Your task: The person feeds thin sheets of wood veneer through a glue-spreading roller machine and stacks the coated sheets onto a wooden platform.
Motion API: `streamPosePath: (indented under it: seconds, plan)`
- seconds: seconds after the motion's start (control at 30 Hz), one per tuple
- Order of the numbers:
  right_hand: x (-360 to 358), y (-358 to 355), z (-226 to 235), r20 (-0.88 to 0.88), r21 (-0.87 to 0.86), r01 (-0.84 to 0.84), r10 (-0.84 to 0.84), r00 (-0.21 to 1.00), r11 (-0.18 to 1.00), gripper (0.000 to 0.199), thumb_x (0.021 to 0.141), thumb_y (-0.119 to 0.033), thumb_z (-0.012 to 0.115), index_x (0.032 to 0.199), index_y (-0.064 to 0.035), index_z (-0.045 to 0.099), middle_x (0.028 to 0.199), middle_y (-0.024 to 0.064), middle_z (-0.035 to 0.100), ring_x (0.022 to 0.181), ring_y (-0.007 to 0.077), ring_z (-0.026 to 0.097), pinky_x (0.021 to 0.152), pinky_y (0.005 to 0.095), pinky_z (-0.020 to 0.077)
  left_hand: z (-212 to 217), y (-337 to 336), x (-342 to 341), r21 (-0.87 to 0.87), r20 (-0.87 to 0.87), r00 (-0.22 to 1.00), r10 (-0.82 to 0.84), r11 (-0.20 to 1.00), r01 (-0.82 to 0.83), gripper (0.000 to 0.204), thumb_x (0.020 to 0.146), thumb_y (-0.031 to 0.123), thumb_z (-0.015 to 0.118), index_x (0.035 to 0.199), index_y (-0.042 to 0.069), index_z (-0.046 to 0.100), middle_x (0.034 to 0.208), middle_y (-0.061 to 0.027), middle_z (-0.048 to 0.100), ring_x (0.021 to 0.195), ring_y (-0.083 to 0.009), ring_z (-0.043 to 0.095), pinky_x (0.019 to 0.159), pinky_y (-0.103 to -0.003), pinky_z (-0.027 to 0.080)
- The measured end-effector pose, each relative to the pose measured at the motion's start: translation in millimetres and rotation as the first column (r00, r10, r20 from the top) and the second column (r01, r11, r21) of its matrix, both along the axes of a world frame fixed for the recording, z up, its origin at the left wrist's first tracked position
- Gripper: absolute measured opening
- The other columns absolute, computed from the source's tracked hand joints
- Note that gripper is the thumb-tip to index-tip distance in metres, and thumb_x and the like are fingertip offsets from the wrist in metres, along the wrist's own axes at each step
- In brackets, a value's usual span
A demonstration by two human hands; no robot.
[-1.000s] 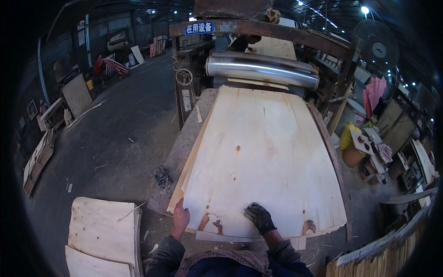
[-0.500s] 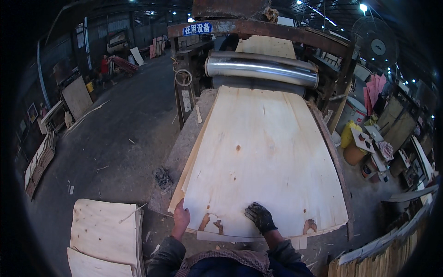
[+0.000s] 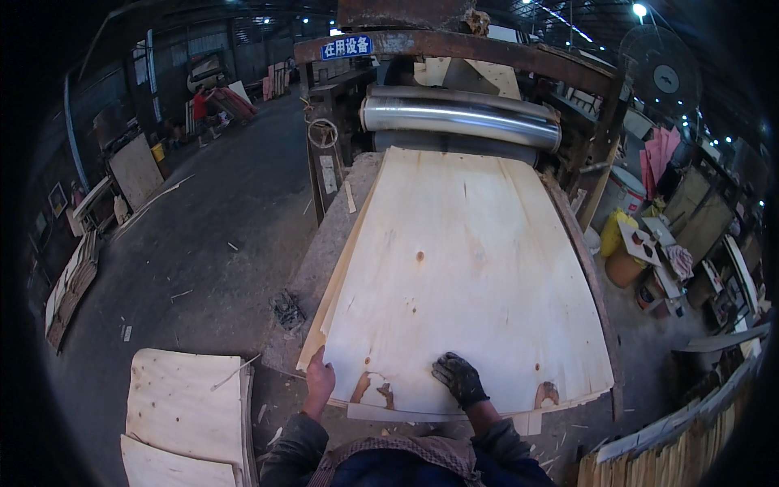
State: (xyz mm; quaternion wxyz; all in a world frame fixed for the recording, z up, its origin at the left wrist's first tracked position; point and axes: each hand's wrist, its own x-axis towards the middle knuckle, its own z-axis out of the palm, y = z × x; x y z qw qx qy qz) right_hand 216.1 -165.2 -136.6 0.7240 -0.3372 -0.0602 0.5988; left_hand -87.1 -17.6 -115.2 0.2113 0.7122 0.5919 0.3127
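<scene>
A large pale wood veneer sheet (image 3: 462, 284), with knots and a few brown torn patches near its front edge, lies on a stack in front of me. My bare left hand (image 3: 320, 381) grips the stack's near left edge, with its fingers partly hidden by the edge. In a dark glove, my right hand (image 3: 460, 380) rests on top of the sheet near the front edge, fingers stretched out. Beyond the far edge is a shiny metal roller (image 3: 462, 118) in a rusty machine frame. More veneer (image 3: 434, 71) shows behind that roller.
Another veneer stack (image 3: 182, 398) lies at the lower left. Upright sheets (image 3: 673, 446) stand at the lower right. A brown bucket (image 3: 623, 269), a yellow bag (image 3: 618, 227) and a large fan (image 3: 665, 79) are on the right. A person in red (image 3: 201, 109) stands far left.
Behind the roller, a dark shape now covers part of the far veneer. The person in red has shifted a little to the right. Both my hands stay almost still.
</scene>
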Motion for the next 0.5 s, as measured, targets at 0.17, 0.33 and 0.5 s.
streamPosePath:
  seconds: [0.17,0.33,0.5]
  plan:
    - [0.2,-1.2,0.8,-0.010,0.019,-0.010,0.010,1.000,1.000,0.030,0.085,-0.011,0.047,0.113,-0.0003,0.045,0.107,0.0167,0.052,0.104,0.0359,0.050,0.092,0.0476,0.0408,2.9,-1.3,1.0,-0.012,0.007,1.000,0.008,1.000,-0.007,0.048,0.070,-0.003,0.056,0.117,0.002,0.049,0.106,-0.0205,0.055,0.099,-0.0328,0.054,0.084,-0.038,0.044]
    - [2.4,-1.2,-3.7,-0.006,0.039,-0.008,0.008,1.000,0.999,0.031,0.086,-0.011,0.046,0.114,0.0009,0.045,0.108,0.0185,0.052,0.105,0.0370,0.049,0.092,0.0481,0.0408,-0.1,0.3,1.8,-0.005,0.030,0.999,-0.016,1.000,0.016,0.048,0.070,-0.003,0.056,0.117,0.004,0.048,0.105,-0.0200,0.055,0.098,-0.0330,0.055,0.083,-0.038,0.044]
    - [0.5,-1.1,-2.5,0.024,0.039,-0.004,0.003,1.000,0.999,0.032,0.089,-0.013,0.041,0.118,0.0030,0.040,0.111,0.0219,0.050,0.105,0.0390,0.049,0.092,0.0487,0.0409,3.1,-3.2,1.7,-0.011,0.023,1.000,-0.010,1.000,0.011,0.049,0.070,-0.004,0.055,0.118,0.005,0.048,0.105,-0.0199,0.055,0.098,-0.0332,0.054,0.083,-0.038,0.044]
